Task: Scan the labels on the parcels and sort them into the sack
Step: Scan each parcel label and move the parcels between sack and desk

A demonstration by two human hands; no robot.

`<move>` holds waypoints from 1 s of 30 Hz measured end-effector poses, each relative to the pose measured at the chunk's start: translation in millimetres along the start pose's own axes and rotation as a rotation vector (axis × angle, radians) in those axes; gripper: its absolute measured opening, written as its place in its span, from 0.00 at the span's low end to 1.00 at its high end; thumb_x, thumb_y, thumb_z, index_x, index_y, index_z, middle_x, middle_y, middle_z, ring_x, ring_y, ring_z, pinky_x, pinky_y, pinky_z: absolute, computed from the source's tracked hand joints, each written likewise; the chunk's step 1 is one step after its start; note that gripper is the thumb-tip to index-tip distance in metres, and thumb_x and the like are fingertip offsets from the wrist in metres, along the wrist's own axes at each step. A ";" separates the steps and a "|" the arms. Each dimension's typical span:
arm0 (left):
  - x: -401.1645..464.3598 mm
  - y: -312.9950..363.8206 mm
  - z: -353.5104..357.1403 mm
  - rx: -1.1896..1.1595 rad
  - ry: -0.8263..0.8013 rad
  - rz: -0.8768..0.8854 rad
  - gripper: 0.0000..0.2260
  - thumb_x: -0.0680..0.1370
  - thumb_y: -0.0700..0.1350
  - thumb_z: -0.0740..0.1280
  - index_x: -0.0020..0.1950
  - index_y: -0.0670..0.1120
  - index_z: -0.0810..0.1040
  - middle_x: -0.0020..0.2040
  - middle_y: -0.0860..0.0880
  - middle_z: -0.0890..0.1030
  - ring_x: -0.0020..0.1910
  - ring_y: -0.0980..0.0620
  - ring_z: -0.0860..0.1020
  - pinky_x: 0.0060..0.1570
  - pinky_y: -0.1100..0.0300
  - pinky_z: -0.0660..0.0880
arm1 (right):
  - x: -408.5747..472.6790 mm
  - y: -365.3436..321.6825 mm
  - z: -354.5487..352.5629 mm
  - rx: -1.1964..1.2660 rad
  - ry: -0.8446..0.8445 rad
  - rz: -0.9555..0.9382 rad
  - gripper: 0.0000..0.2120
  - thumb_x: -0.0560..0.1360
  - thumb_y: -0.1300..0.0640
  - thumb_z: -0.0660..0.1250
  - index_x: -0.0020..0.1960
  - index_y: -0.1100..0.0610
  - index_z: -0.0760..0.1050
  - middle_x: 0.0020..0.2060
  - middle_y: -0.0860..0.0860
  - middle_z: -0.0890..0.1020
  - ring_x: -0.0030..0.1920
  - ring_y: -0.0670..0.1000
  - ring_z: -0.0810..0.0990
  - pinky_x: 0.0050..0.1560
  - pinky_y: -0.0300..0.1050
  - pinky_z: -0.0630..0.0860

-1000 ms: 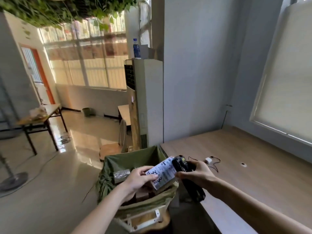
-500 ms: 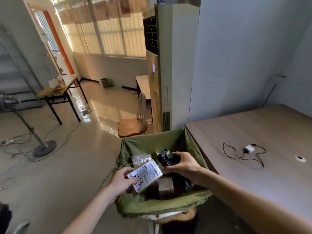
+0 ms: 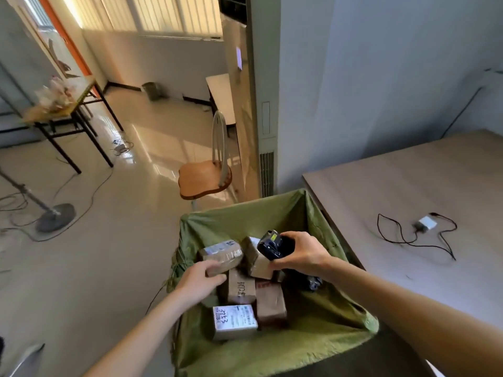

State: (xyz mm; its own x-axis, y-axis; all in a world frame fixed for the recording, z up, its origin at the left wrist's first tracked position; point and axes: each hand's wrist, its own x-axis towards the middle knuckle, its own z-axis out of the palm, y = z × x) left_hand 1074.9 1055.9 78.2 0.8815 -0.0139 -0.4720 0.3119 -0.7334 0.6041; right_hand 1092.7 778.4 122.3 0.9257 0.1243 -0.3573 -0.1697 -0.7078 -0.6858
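Observation:
An open green sack [image 3: 321, 341] stands below me with several brown parcels inside. A parcel with a white label marked in handwriting [image 3: 234, 320] lies face up near the sack's front. My left hand [image 3: 200, 281] hovers over the sack's left side, holding nothing, its loosely bent fingertips against a tape-wrapped parcel [image 3: 221, 256]. My right hand [image 3: 302, 254] grips a black handheld scanner [image 3: 270, 245] above the parcels, its head pointing left.
A wooden table [image 3: 408, 180] adjoins the sack on the right, with a white charger and black cable [image 3: 426, 223] on it. Behind the sack are a wooden chair [image 3: 204, 178] and a tall air-conditioner unit [image 3: 254, 104]. A fan stand [image 3: 54, 216] and cables lie on the floor at left.
My left hand has let go of the white-labelled parcel, which now lies in the sack. The view has tilted down towards the sack. The scanner stays in my right hand.

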 end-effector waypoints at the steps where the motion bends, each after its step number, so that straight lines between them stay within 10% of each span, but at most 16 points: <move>1: 4.1 8.7 -4.4 -0.010 0.013 0.039 0.17 0.77 0.52 0.71 0.66 0.54 0.78 0.67 0.54 0.77 0.66 0.53 0.75 0.65 0.54 0.72 | -0.1 -0.7 -3.8 -0.005 0.020 0.004 0.35 0.62 0.41 0.83 0.67 0.48 0.78 0.54 0.45 0.84 0.53 0.46 0.83 0.59 0.47 0.82; 14: -24.5 195.9 30.0 -0.048 -0.094 0.611 0.26 0.77 0.62 0.67 0.73 0.55 0.72 0.74 0.52 0.71 0.73 0.50 0.69 0.71 0.50 0.67 | -173.4 29.0 -97.3 -0.036 0.467 0.292 0.35 0.65 0.37 0.80 0.67 0.48 0.76 0.51 0.47 0.83 0.48 0.47 0.82 0.46 0.38 0.79; 23: -184.2 316.8 145.6 0.032 -0.451 0.957 0.37 0.70 0.73 0.63 0.70 0.49 0.75 0.62 0.48 0.80 0.60 0.49 0.78 0.63 0.47 0.76 | -436.3 56.2 -116.1 -0.007 0.916 0.674 0.26 0.62 0.38 0.80 0.57 0.44 0.81 0.45 0.44 0.85 0.46 0.47 0.84 0.47 0.44 0.82; 30: -378.2 371.3 263.2 0.184 -0.678 1.259 0.25 0.78 0.61 0.66 0.68 0.46 0.79 0.65 0.45 0.80 0.63 0.49 0.78 0.63 0.56 0.73 | -663.8 80.7 -80.0 0.059 1.146 0.976 0.24 0.63 0.37 0.80 0.54 0.46 0.82 0.45 0.46 0.86 0.46 0.49 0.83 0.47 0.43 0.81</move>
State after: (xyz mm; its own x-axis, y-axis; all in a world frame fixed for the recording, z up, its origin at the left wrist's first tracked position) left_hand 763.9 609.9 312.0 0.1800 -0.9817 0.0625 -0.6274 -0.0656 0.7760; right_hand 491.5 583.2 354.9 0.1957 -0.9805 -0.0197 -0.8447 -0.1583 -0.5114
